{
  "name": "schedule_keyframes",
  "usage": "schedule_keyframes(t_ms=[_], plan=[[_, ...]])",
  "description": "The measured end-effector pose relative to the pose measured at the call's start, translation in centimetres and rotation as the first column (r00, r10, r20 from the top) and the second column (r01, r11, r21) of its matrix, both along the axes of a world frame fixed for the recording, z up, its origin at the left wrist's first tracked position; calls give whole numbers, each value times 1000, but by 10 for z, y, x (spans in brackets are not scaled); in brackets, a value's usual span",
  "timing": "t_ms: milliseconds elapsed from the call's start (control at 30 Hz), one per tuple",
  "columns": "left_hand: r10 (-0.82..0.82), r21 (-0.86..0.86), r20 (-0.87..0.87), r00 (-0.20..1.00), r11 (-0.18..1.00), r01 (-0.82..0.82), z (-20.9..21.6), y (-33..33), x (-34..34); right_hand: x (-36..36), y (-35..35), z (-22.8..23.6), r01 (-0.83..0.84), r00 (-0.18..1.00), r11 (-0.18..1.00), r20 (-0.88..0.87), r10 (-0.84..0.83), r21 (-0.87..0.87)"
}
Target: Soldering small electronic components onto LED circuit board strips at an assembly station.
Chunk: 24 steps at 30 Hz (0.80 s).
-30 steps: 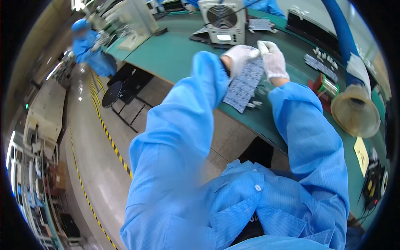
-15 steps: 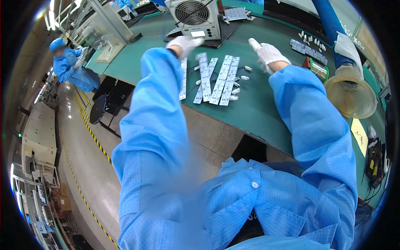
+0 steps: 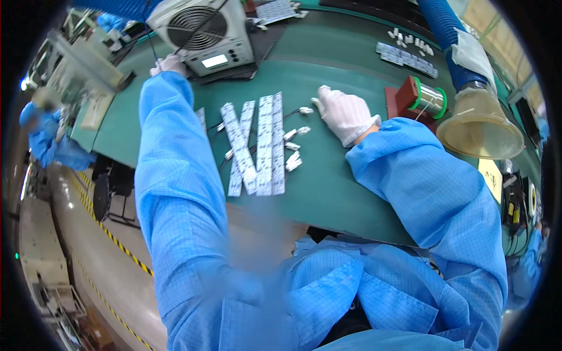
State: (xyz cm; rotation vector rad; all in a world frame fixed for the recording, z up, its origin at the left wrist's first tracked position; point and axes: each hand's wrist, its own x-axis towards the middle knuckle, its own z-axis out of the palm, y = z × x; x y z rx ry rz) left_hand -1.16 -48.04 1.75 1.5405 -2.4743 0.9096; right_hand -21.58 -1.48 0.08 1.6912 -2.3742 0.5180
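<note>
My left hand [image 3: 170, 65], in a white glove, reaches to the left side of a white box-shaped unit [image 3: 206, 36] with a round fan grille and a small lit display. A thin dark cord runs down near its fingers, too small to show whether they grip anything. My right hand [image 3: 345, 114], gloved too, rests palm down on the green bench, fingers slightly bent and apart, with nothing visible in it. Between my arms lie several white circuit board strips [image 3: 265, 143], two of them crossed. Small white connectors [image 3: 293, 161] on leads stick out beside them.
A solder wire spool [image 3: 430, 99] on a red-brown stand is right of my right hand. Beyond it hangs a clear fume funnel [image 3: 481, 130] on a blue hose [image 3: 440, 23]. More boards [image 3: 407, 59] lie at the back right. A co-worker [image 3: 47, 134] sits far left.
My view has shifted and come closer to the bench. My left hand has gone from the unit's front to its left side. My right hand has lowered onto the bench, its fingers less stretched.
</note>
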Motion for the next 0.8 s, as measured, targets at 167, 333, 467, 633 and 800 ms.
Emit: schedule_keyframes(t_ms=[167,333,467,633,800], plan=[[-104,-40,-648,754,994,103,-20,27,-111,-46,18,-20,-3,984,984,-175,-28,-176],[-117,-125,-508,853,990,61,45,52,-85,-49,21,-21,-5,984,979,-174,-31,-204],[8,-118,-472,882,990,-72,73,26,27,-24,10,-11,-15,996,991,-86,3,-135],[-227,-312,-291,929,941,132,114,65,110,-31,13,-18,-11,994,990,-107,-4,-141],[-594,-432,-2,804,726,535,158,208,141,-50,18,-23,-41,995,975,-102,19,-220]])
